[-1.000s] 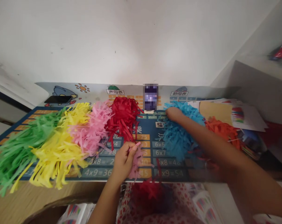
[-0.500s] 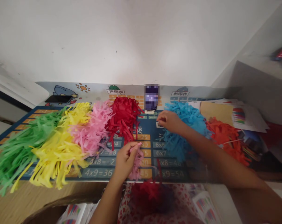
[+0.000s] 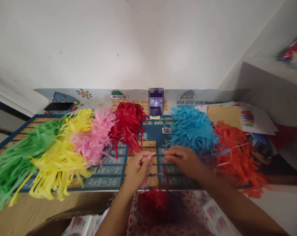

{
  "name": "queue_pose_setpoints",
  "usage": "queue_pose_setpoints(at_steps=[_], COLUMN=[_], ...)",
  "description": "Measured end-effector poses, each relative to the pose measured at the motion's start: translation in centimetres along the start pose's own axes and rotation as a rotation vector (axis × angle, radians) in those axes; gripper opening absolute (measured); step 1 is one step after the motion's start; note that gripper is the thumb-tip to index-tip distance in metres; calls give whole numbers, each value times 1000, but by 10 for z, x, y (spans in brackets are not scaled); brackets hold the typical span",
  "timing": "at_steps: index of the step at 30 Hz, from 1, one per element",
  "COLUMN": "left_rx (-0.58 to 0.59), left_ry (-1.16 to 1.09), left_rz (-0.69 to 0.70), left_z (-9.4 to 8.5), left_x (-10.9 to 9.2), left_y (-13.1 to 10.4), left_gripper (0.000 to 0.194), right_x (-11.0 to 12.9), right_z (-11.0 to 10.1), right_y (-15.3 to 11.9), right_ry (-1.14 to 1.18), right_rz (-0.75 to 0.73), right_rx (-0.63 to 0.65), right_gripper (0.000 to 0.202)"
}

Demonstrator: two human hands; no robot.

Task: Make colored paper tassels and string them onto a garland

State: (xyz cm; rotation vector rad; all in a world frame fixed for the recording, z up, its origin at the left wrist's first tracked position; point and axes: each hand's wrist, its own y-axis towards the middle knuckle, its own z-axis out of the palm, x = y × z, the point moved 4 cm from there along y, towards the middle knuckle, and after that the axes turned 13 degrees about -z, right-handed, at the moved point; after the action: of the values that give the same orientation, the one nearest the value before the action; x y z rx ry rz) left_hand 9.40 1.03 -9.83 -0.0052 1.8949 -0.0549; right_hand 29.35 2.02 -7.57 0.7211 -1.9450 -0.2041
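Observation:
My left hand [image 3: 138, 166] is closed on a small pink paper tassel [image 3: 145, 182], whose twisted top pokes out between thumb and finger over the table mat. To its right, my right hand [image 3: 181, 160] has its fingers pinched together, and what they hold, if anything, is too small to make out. The hands are a short gap apart. A blue fringe pile [image 3: 194, 129] lies just behind my right hand. Beyond my left hand is a red fringe pile [image 3: 128, 123]. Below the table edge, a red tassel bunch [image 3: 154, 201] rests on my lap.
Pink [image 3: 96, 137], yellow [image 3: 62, 164] and green fringe piles [image 3: 27, 150] spread over the left side. An orange pile [image 3: 236, 150] lies at the right, near papers [image 3: 258, 119]. A phone [image 3: 157, 102] stands by the wall; a dark one [image 3: 59, 106] lies back left.
My right hand has come down and nearer to me, from the blue pile to beside my left hand. My left hand still holds the pink tassel. The view has shifted slightly.

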Motion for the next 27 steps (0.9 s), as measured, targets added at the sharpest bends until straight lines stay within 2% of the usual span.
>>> queue_pose_setpoints(at_steps=[6,11,15,19,23,27], left_rx=[47,104,107,81,68,49], left_ry=[38,83,129,138,128,214], left_rz=[46,135,161,166,172,217], left_z=[9,20,22,21,20,20], left_x=[-7,-14,-16,-18,-19,-23], left_y=[-3,-4,-4,-6,-7,-10], left_gripper=[30,26,28,29,28,31], right_x=[-2,-8,-16,-22,-21,-17], right_z=[6,22,33,35,34,33], right_y=[-12,-20,-26,-29,-29,-28], right_ry=[150,341,475,544,551,503], right_rz=[156,303,334,345,331,306], right_rx=[-159,-287,-307,-327,-327,-320], right_gripper=[13,14,20,22,19,20])
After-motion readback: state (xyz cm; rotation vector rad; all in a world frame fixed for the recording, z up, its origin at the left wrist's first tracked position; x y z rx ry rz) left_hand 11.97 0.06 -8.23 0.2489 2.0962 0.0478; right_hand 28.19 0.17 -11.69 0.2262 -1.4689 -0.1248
